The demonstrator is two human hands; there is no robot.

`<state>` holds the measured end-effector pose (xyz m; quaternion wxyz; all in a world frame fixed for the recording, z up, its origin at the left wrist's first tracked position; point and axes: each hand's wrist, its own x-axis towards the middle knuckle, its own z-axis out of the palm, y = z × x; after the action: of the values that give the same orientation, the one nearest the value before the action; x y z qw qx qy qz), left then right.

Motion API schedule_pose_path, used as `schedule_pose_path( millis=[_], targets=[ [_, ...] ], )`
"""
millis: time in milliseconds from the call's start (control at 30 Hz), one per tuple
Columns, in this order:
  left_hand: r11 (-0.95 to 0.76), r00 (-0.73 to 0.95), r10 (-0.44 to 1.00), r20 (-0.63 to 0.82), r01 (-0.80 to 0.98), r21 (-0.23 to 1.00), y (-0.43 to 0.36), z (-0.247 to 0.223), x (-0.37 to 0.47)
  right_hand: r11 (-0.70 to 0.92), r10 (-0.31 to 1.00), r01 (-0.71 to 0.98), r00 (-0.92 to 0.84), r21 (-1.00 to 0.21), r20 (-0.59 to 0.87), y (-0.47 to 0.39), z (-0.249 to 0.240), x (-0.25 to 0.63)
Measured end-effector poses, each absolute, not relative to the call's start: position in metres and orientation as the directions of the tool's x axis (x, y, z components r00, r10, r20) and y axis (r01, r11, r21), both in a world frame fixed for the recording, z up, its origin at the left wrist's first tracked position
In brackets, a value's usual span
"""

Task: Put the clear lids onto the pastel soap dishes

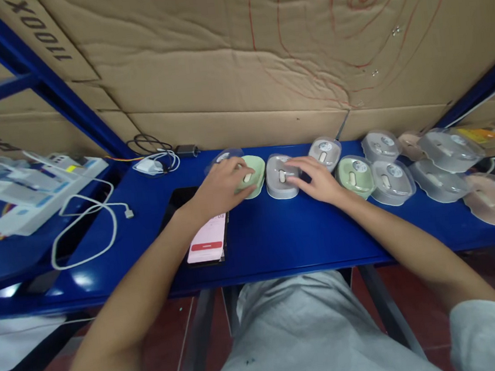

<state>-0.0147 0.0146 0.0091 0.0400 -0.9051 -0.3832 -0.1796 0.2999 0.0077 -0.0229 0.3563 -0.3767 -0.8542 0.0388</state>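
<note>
My left hand reaches over a light green rounded plastic box, its fingers at the far side and its thumb at the near side of a small white oblong piece on top. To the right, my right hand has its thumb and fingertips on the right side of a grey rounded box with a similar white piece. Both boxes rest on the blue table. Behind my left hand, a clear-covered box is partly hidden. Under my left wrist lies a phone with a lit pink screen.
Several grey, green and pinkish boxes under clear covers stand at the right, some stacked. At the left are a white power strip, a loose white cable and a charger. A cardboard wall closes off the back.
</note>
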Motion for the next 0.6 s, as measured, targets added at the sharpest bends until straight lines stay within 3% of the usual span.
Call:
schedule_pose_path(
  millis=[133,400,600],
  targets=[
    [-0.746,0.706,0.635,0.313,0.666,0.009,0.009,0.001,-0.01,0.652,0.687,0.713,-0.413,-0.257,0.597,0.004,-0.023,0.301],
    [-0.693,0.667,0.715,0.21,0.714,0.096,0.017,-0.002,-0.017,0.764,0.615,0.64,-0.689,-0.075,0.385,-0.005,-0.025,0.285],
    [-0.651,0.616,0.75,0.242,0.752,0.105,0.022,-0.001,-0.016,0.756,0.638,0.646,-0.69,-0.106,0.342,-0.002,-0.028,0.286]
  ],
)
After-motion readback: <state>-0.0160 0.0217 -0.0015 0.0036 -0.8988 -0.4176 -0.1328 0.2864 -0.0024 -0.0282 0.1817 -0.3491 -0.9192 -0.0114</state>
